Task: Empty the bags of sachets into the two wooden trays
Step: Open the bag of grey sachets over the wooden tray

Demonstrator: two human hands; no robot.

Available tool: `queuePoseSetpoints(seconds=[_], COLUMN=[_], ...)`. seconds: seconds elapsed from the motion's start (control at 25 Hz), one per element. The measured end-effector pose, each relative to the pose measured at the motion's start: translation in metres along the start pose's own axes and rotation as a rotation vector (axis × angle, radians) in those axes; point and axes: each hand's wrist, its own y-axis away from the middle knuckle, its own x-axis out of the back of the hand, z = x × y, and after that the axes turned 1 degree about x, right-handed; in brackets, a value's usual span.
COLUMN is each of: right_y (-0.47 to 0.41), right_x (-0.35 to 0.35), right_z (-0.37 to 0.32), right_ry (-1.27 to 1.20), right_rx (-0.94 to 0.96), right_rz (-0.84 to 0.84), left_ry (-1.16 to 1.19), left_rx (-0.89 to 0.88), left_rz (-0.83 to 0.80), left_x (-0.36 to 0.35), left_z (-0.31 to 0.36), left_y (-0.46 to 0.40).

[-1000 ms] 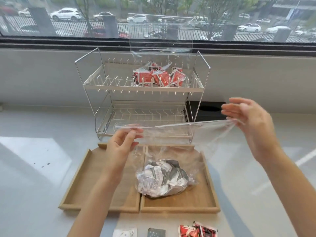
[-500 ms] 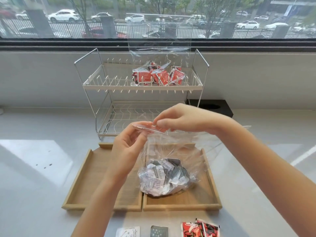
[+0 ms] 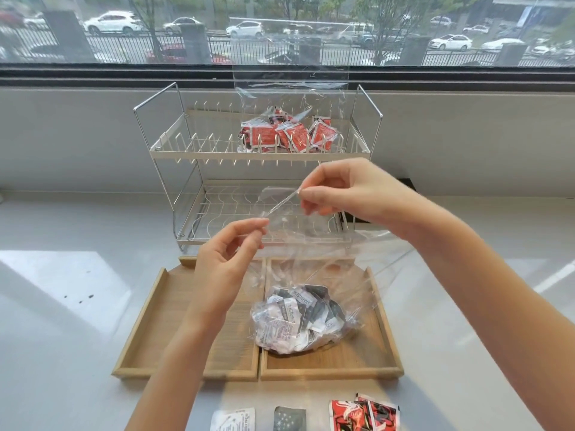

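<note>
pinching: both hands are gripping the mouth strip of the clear bag (image 3: 314, 275), above the trays
left hand (image 3: 228, 259): thumb and forefinger are closing on the strip's lower-left end; other fingers are curling loosely, holding nothing else
right hand (image 3: 348, 191): fingertips are nipping the strip's upper-right end; rest of the hand is arching over it
key relation: the strip is running diagonally between the two pinches, low-left to high-right; the bag body is hanging straight down from it, so the load is sitting below both hands
nearer hand: left is sitting lower and closer to the sachets (image 3: 298, 318)
bag axis: long axis is standing roughly vertical, mouth pointing up, bottom resting in the right tray (image 3: 385, 353)
sachets: grey and white packets are bunching at the bag bottom, on the right tray next to the divider with the left tray (image 3: 137, 353)
mouth state: can't tell whether the seal is already parting
next move, my read: peeling the two lips apart, then inverting the bag
second bag (image 3: 289, 98): holding red sachets, waiting upright on the top shelf of the wire rack (image 3: 258, 154)
</note>
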Motion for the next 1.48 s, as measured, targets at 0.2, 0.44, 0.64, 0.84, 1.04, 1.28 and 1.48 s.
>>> queuePoseSetpoints(seconds=[0.2, 0.44, 0.64, 0.84, 1.04, 1.28, 1.48], right_y=[-0.002, 0.013, 0.014, 0.013, 0.023, 0.03, 0.027], right_x=[0.008, 0.027, 0.039, 0.046, 0.062, 0.068, 0.071], right_z=[0.006, 0.021, 0.006, 0.011, 0.032, 0.03, 0.029], right_ry=[0.142, 0.188, 0.126, 0.117, 0.224, 0.191, 0.171], right_rx=[-0.081, -0.148, -0.025, -0.067, -0.251, -0.143, -0.007], right_rz=[-0.147, -0.274, 0.003, 0.035, -0.123, -0.089, 0.125], left_ry=[-0.018, -0.032, -0.037, -0.031, -0.026, -0.041, -0.037], left_rx=[-0.005, -0.009, -0.013, -0.018, -0.005, 0.002, 0.008], left_rz=[-0.018, 0.002, 0.006, 0.015, 0.035, 0.055, 0.07], left_x=[0.0, 0.002, 0.003, 0.004, 0.006, 0.004, 0.006], left_z=[0.002, 0.0, -0.001, 0.001, -0.002, -0.002, -0.003], left_y=[0.0, -0.001, -0.004, -0.006, -0.008, -0.01, -0.012])
